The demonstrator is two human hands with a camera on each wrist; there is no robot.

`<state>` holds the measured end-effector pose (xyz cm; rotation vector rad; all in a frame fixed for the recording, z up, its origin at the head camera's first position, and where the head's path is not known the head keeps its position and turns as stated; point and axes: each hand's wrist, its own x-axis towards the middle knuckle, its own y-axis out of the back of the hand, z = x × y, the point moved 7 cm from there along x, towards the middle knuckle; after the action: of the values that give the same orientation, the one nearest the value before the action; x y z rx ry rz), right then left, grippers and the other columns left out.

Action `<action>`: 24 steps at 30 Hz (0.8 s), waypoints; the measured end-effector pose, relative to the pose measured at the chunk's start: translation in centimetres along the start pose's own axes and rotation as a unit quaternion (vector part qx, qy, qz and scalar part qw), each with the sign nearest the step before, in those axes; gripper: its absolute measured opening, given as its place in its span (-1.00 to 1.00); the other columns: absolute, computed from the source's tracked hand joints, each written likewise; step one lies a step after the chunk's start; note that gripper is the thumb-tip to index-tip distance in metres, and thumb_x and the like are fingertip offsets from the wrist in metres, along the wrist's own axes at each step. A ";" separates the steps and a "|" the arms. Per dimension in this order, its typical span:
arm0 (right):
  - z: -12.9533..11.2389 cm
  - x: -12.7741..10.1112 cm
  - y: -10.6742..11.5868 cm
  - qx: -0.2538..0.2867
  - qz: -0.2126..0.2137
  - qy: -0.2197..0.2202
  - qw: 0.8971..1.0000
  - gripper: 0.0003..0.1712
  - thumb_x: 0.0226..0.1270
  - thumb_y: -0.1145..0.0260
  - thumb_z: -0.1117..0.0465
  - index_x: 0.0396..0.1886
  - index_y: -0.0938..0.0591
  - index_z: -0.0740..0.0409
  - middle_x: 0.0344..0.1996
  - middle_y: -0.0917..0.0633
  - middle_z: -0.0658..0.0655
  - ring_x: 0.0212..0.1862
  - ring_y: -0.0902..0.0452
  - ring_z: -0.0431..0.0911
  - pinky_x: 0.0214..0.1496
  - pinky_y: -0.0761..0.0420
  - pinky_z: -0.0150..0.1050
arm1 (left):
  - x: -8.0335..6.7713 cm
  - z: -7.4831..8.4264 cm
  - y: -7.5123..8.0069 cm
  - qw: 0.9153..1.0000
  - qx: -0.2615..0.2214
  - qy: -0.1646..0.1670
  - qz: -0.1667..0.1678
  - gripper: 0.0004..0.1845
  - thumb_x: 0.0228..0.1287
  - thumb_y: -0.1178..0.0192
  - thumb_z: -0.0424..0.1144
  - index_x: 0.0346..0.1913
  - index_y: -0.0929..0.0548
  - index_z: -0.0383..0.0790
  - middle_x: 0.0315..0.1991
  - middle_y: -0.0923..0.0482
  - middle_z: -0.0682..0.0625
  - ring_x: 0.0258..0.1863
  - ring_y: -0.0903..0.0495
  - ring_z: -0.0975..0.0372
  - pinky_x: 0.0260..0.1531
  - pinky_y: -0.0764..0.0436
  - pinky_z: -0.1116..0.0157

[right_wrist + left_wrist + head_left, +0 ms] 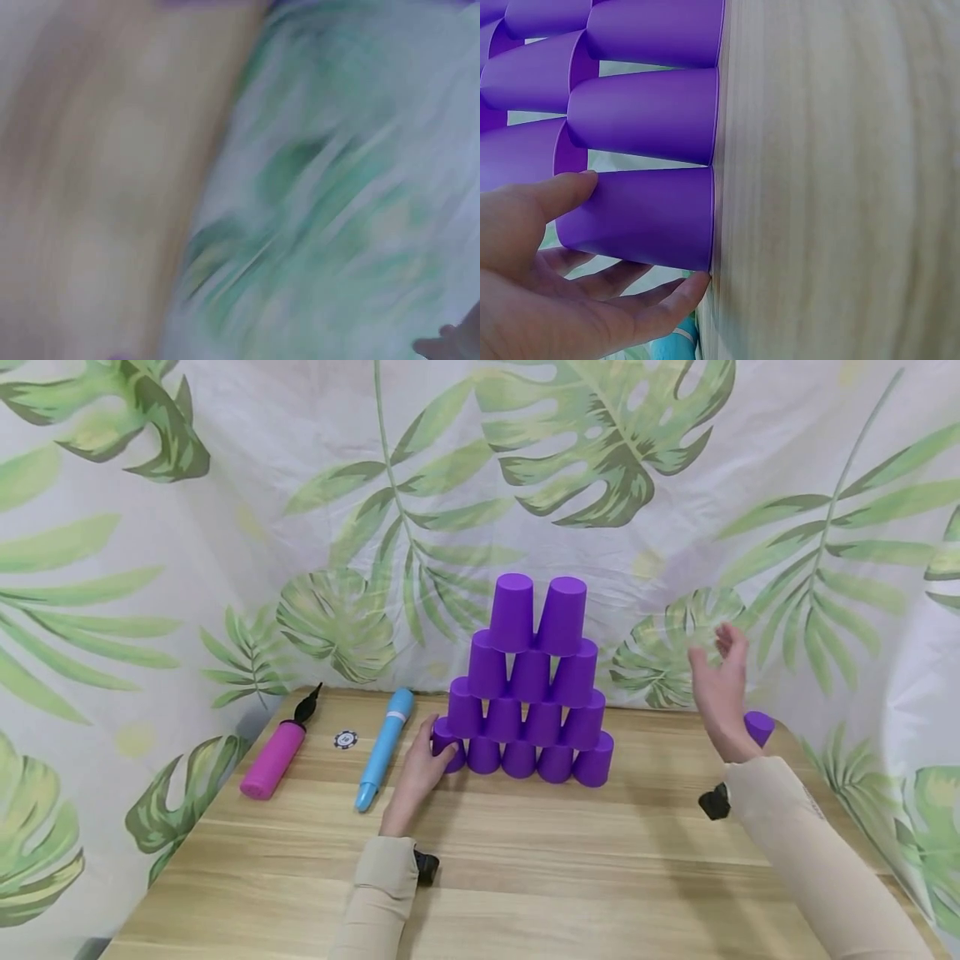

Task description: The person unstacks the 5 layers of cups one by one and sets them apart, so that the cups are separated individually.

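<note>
Purple cups stand upside down in a stepped pyramid on the wooden table, with two cups in its top row. At the left end of the bottom row, my left hand holds the outermost cup. The left wrist view shows the thumb on one side of it and the fingers along the other. My right hand is raised in the air to the right of the pyramid, fingers loosely bent and holding nothing. Behind its wrist, a separate purple cup is partly hidden.
To the left lie a pink hand pump with a black nozzle, a black-and-white poker chip and a light blue stick-shaped object. A leaf-patterned cloth hangs behind the table. The right wrist view is blurred.
</note>
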<state>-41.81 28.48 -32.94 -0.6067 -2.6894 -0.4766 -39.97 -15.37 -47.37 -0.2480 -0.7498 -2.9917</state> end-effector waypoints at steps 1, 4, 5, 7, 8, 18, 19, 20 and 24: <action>-1.3 -0.1 -1.0 0.022 -0.013 0.003 1.000 -0.26 0.45 -0.13 0.04 0.49 -0.04 0.02 0.43 -0.19 0.12 0.45 -0.05 -0.05 0.47 -0.08 -0.17 | 0.0 0.0 0.0 1.000 0.000 0.000 0.000 -0.29 0.32 -0.16 -0.33 0.45 -0.11 -0.37 0.25 -0.34 -0.43 0.26 -0.34 -0.20 0.27 -0.30 -0.11; -5.0 -0.6 -4.0 0.084 -0.060 0.025 0.994 -0.26 0.43 -0.17 0.12 0.47 -0.08 0.15 0.38 -0.26 0.23 0.40 -0.16 0.05 0.44 -0.19 -0.14 | 0.0 0.1 0.1 1.000 0.003 -0.003 0.003 -0.30 0.31 -0.17 -0.33 0.44 -0.13 -0.38 0.24 -0.36 -0.44 0.25 -0.35 -0.20 0.26 -0.31 -0.11; -6.1 -0.8 -4.9 0.099 -0.076 0.032 0.992 -0.26 0.42 -0.19 0.14 0.46 -0.09 0.18 0.37 -0.27 0.27 0.39 -0.18 0.09 0.42 -0.22 -0.14 | 0.0 0.1 0.1 1.000 0.003 -0.001 0.003 -0.29 0.31 -0.17 -0.33 0.45 -0.13 -0.37 0.24 -0.36 -0.43 0.26 -0.35 -0.19 0.27 -0.30 -0.10; -8.0 -1.3 -6.6 0.121 -0.112 0.041 0.985 -0.25 0.40 -0.21 0.13 0.46 -0.10 0.18 0.36 -0.29 0.29 0.37 -0.21 0.09 0.40 -0.25 -0.12 | 0.0 0.2 0.1 1.000 0.004 -0.001 0.003 -0.30 0.32 -0.17 -0.32 0.44 -0.13 -0.38 0.24 -0.36 -0.42 0.26 -0.35 -0.19 0.27 -0.31 -0.11; -8.8 -1.5 -7.3 0.126 -0.130 0.046 0.982 -0.24 0.39 -0.22 0.11 0.46 -0.11 0.16 0.36 -0.30 0.27 0.37 -0.22 0.08 0.40 -0.26 -0.11 | -0.1 0.2 0.1 1.000 0.005 -0.001 0.003 -0.30 0.32 -0.16 -0.33 0.44 -0.13 -0.38 0.24 -0.36 -0.42 0.26 -0.35 -0.20 0.26 -0.31 -0.11; -13.5 -3.1 -11.3 0.127 -0.242 0.080 0.958 -0.12 0.28 -0.32 -0.02 0.49 -0.10 -0.06 0.39 -0.28 0.07 0.41 -0.17 -0.09 0.43 -0.18 -0.10 | -0.2 0.6 0.0 1.000 0.001 0.005 0.003 -0.31 0.33 -0.16 -0.32 0.44 -0.14 -0.37 0.25 -0.36 -0.40 0.26 -0.35 -0.17 0.28 -0.30 -0.09; -13.7 -3.1 -11.5 0.125 -0.245 0.080 0.958 -0.11 0.26 -0.33 -0.01 0.49 -0.10 -0.05 0.39 -0.28 0.08 0.41 -0.18 -0.10 0.43 -0.18 -0.10 | -0.2 0.6 0.0 1.000 0.002 0.003 0.004 -0.31 0.33 -0.15 -0.32 0.44 -0.14 -0.38 0.25 -0.36 -0.40 0.26 -0.35 -0.17 0.28 -0.30 -0.09; -13.8 -3.1 -11.7 0.120 -0.246 0.080 0.958 -0.10 0.25 -0.34 -0.01 0.49 -0.11 -0.04 0.38 -0.29 0.08 0.40 -0.18 -0.10 0.43 -0.18 -0.10 | -0.2 0.6 0.1 1.000 0.002 0.003 0.004 -0.31 0.33 -0.15 -0.32 0.44 -0.14 -0.38 0.25 -0.36 -0.40 0.27 -0.35 -0.17 0.28 -0.30 -0.09; -13.9 -3.1 -12.0 0.113 -0.244 0.076 0.960 -0.10 0.23 -0.38 0.03 0.48 -0.14 0.02 0.33 -0.36 0.12 0.37 -0.25 -0.08 0.42 -0.23 -0.13 | -0.3 0.6 0.1 1.000 0.002 0.001 0.004 -0.31 0.33 -0.16 -0.32 0.44 -0.14 -0.38 0.25 -0.36 -0.40 0.27 -0.34 -0.17 0.28 -0.30 -0.09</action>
<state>-41.22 11.69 -24.76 0.1601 -2.6759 -0.3115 -39.60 -15.16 -46.90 -0.2476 -0.7542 -2.9827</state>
